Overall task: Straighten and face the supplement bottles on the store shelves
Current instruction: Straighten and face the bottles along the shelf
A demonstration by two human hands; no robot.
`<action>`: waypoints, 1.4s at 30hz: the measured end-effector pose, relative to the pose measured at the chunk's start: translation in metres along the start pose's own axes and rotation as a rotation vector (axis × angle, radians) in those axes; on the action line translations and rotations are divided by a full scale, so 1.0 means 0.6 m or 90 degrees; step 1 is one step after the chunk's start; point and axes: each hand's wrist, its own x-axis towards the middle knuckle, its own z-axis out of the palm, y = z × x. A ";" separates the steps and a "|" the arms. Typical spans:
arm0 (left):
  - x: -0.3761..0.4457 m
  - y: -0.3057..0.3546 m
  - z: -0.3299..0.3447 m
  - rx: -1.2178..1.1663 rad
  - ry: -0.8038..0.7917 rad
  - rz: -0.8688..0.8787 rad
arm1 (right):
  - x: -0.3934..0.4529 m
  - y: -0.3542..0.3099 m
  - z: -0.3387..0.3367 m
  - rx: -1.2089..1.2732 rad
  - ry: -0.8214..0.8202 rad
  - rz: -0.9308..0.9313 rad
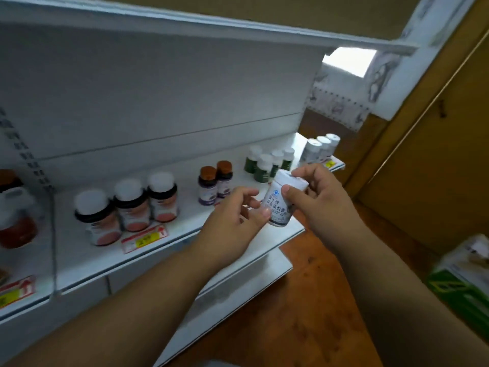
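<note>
Both hands pinch 1 white bottle [281, 201]: right hand [315, 194] at its cap, left hand [238, 215] at 8 o'clock; cap tilts toward 1 o'clock.

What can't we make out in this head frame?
- White bottle label: large characters show, small print blurred; right hand fingers cover its upper right.
- Left hand: grip on the bottle's lower edge unclear, thumb tip at the base.
- Red-labelled bottles: text too blurred.
- Far-left bottle: cut by the frame edge, smeared.
- Price tag: figures unreadable.
- Green box: cut off at right.
</note>
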 end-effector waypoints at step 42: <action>0.651 -0.054 0.509 0.691 0.174 -0.090 | 0.850 0.302 -0.298 -0.431 -0.546 -0.310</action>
